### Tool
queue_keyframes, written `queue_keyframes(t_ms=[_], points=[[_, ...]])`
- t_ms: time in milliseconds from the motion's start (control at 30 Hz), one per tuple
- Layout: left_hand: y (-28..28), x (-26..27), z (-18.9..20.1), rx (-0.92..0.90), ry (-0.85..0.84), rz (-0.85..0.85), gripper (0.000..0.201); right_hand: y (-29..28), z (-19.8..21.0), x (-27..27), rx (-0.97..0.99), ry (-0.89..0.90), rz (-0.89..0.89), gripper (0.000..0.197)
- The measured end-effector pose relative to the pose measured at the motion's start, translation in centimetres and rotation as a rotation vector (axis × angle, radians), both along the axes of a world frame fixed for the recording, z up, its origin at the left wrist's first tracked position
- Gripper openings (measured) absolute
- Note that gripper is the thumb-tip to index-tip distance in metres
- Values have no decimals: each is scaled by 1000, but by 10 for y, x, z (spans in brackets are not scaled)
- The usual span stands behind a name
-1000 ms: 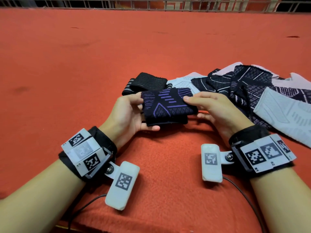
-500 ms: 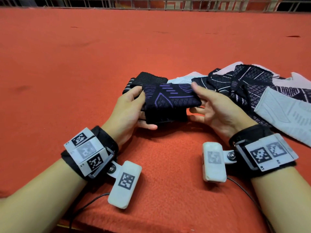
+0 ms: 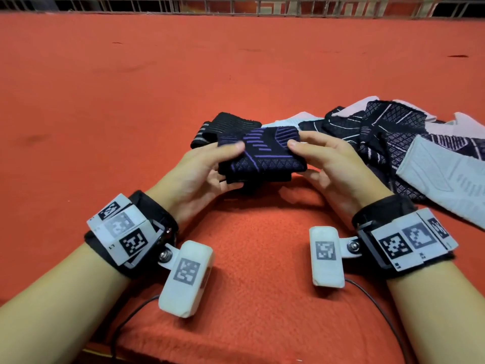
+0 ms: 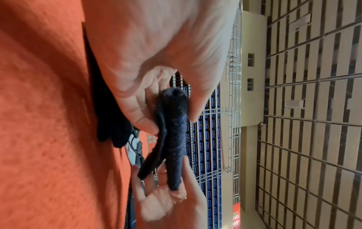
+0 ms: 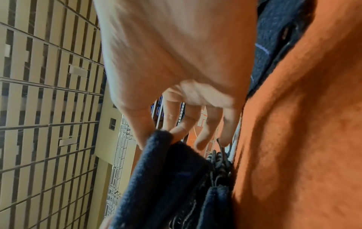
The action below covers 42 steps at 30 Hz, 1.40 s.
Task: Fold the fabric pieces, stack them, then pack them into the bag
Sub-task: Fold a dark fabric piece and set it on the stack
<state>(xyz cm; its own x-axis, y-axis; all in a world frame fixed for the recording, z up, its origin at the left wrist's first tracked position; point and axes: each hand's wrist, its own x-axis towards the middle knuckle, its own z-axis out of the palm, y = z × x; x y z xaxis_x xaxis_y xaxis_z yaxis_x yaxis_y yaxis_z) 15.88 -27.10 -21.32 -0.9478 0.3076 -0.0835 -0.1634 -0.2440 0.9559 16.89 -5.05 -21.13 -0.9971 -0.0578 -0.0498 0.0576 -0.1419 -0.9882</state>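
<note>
A folded dark navy fabric piece with purple lines (image 3: 265, 156) is held a little above the orange table between both hands. My left hand (image 3: 210, 166) pinches its left end, thumb on top and fingers beneath. My right hand (image 3: 322, 158) pinches its right end the same way. The left wrist view shows the folded piece (image 4: 174, 139) edge-on between thumb and fingers. In the right wrist view the thumb and forefinger clamp the fabric's edge (image 5: 160, 162). Behind it lies a folded black piece with grey stripes (image 3: 225, 127). No bag is in view.
A loose heap of unfolded fabric pieces (image 3: 393, 143), dark patterned and pale grey, spreads across the table's right side. The orange felt table (image 3: 131, 88) stretches far to the left and back. A metal railing (image 3: 236, 3) runs along its far edge.
Both hands have shifted their hold on the folded piece and carried it slightly farther away. The thumbs have come closer together on its top face.
</note>
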Motion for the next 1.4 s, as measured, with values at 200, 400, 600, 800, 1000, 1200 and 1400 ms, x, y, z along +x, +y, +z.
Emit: queue_keyframes(t_ms=[200, 400, 600, 800, 1000, 1200, 1400], points=[[-8, -8, 19, 24, 112, -13, 39, -15, 1, -5, -159, 17, -36, 43], [-43, -40, 40, -67, 84, 145, 36, -49, 28, -40, -16, 9, -102, 33], [-61, -45, 10, -214, -44, 192, 20, -61, -5, -44, 112, -13, -120, 25], [-55, -44, 6, -466, 89, 244, 30, -51, -17, -42, 269, -4, -123, 27], [-60, -47, -1, -574, 137, 307, 29, -50, -18, -39, 312, -54, -119, 22], [-58, -47, -3, -625, 193, 251, 13, -51, -19, -40, 268, -45, -137, 22], [-60, -51, -7, -651, 227, 285, 15, -52, -20, -40, 276, -22, -103, 34]])
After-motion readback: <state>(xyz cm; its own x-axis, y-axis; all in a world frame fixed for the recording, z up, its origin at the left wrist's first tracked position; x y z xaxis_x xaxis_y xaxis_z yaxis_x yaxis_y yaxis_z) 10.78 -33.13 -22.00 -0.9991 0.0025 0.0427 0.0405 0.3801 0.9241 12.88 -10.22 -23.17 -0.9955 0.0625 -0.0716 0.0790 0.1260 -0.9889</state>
